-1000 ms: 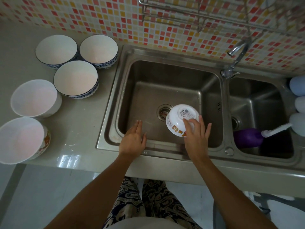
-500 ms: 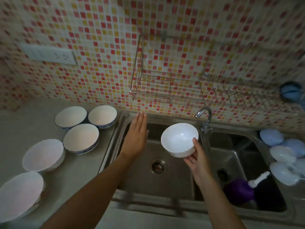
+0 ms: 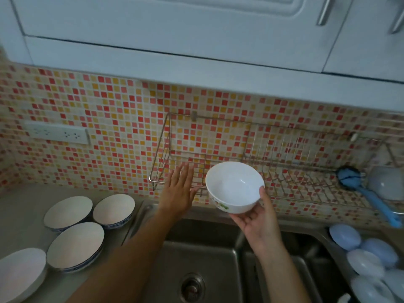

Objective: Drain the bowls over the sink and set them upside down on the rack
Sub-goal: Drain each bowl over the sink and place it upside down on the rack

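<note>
My right hand holds a small white bowl from below, thumb on its rim, opening toward me, above the sink and in front of the wire rack on the tiled wall. My left hand is raised with straight fingers next to the rack's left end, holding nothing. Several white bowls stand upright on the counter to the left of the sink.
A blue brush hangs at the rack's right end beside a pale cup. Several pale blue lids or dishes lie right of the sink. White cabinets overhang the wall. A socket strip is on the left.
The bowl went from upside down low over the sink to opening-up and raised to rack height. My left hand rose from the sink edge toward the rack. The view tilted upward.
</note>
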Demonstrator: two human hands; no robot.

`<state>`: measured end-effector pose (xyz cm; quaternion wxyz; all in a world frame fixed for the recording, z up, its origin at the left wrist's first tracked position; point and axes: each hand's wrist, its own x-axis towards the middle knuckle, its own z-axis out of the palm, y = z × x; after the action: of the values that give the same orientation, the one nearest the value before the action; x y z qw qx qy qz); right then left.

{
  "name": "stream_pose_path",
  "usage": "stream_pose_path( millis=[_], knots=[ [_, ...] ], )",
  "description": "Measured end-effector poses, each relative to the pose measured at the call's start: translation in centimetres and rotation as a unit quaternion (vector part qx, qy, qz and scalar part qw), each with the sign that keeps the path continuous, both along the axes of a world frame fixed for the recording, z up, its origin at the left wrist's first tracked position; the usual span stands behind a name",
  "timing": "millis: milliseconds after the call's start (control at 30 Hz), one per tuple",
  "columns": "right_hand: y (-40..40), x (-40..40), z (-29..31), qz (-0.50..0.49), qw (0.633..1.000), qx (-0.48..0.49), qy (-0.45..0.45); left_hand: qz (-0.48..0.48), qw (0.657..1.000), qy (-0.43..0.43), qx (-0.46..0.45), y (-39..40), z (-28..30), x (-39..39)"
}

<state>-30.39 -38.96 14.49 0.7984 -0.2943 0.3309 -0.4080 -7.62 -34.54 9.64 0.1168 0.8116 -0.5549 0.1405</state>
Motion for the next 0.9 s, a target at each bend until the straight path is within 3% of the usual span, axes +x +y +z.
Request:
stream_pose_path(
  millis=[100,200,333,433,600,733,800,900],
  knots=[
    [-1.8,0.9,1.7,-0.029,0.998,-0.046,0.011,-0.014,1.0,0.014,-0.007,0.1,-0.2,0.2],
    [-3.5,2.4,2.4,-0.062,0.981,-0.165,0.08,-0.015,1.0,0.02,-0.017,0.3,0.0,0.1],
    [-6.3,5.0,2.2,-0.097,0.899,-0.349,0.248,-0.02,1.0,0.014,-0.011,0.5,0.2,0.0],
    [-8.5,6.6,1.4,-0.101,0.826,-0.429,0.351,-0.025,0.999,0.023,-0.016,0.5,0.3,-0.2],
    [-10.9,7.8,-0.4,-0.06,0.745,-0.511,0.424,-0.013,1.0,0.022,-0.005,0.5,0.5,-0.3],
    [-11.6,8.3,-1.4,0.0,0.653,-0.576,0.491,-0.004,1.0,0.016,0.001,0.5,0.6,-0.4],
    [-11.6,8.4,-1.5,0.022,0.633,-0.587,0.504,-0.001,1.0,0.018,0.004,0.4,0.5,-0.4],
    [-11.7,8.3,-1.3,0.04,0.637,-0.582,0.505,-0.002,1.0,0.026,0.007,0.3,0.4,-0.4]
  ],
)
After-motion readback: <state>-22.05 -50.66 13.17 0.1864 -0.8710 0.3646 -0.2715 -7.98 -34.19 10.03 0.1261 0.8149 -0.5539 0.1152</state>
